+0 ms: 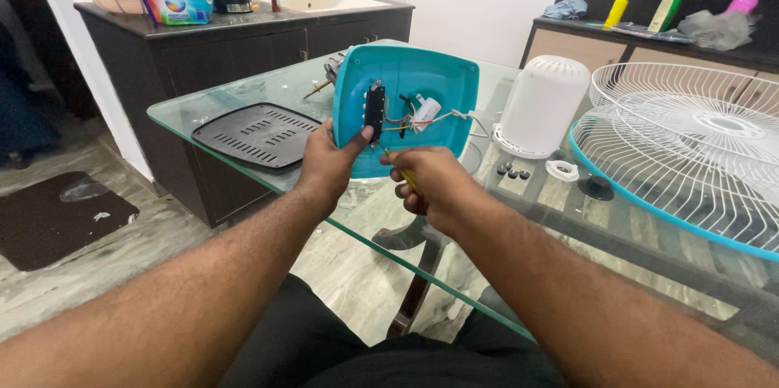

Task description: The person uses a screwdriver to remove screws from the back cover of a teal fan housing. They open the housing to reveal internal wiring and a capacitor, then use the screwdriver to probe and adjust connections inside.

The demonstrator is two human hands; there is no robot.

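Observation:
My left hand (329, 162) grips the lower left edge of a turquoise plastic fan base cover (438, 79), held upright over the glass table (203, 108), thumb pressed on a black switch block (374, 109) inside it. Wires and a small white part (427, 108) lie in the cover. My right hand (430, 185) is closed around a yellow-handled screwdriver (408, 178), its tip pointing up toward the switch block.
A black vented plate (260, 135) lies left on the table. A white motor housing (542, 104), several small black screws (511, 170), a white ring (561, 170) and white wire fan grilles (690, 144) sit to the right. A dark counter with sink stands behind.

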